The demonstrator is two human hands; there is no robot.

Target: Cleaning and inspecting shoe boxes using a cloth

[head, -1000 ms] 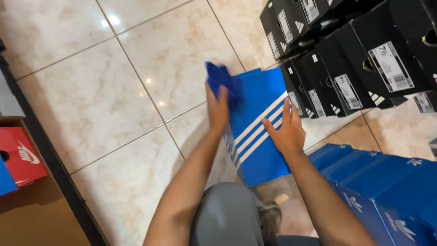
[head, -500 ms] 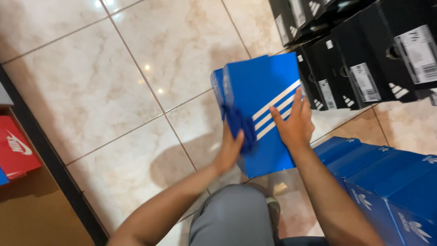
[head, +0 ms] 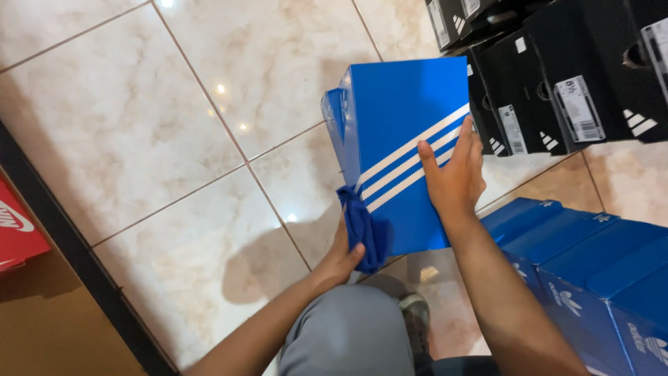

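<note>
Blue cardboard shoe box with three white stripes (head: 410,153) stands on end on the tiled floor (head: 174,139) | my right hand (head: 454,177) lies flat on its face, fingers together, steadying | my left hand (head: 344,254) pinches a dark blue cloth (head: 363,226) at the lower left edge | best: brace firmly, wipe along the edge | black boxes (head: 557,69) stacked behind.

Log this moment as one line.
left hand: holds dark blue cloth at box edge | right hand: flat on blue cardboard shoebox with white stripes | shoebox above tiled floor

Head camera looks steeply down (close range) at the tiled floor (head: 139,125).
</note>
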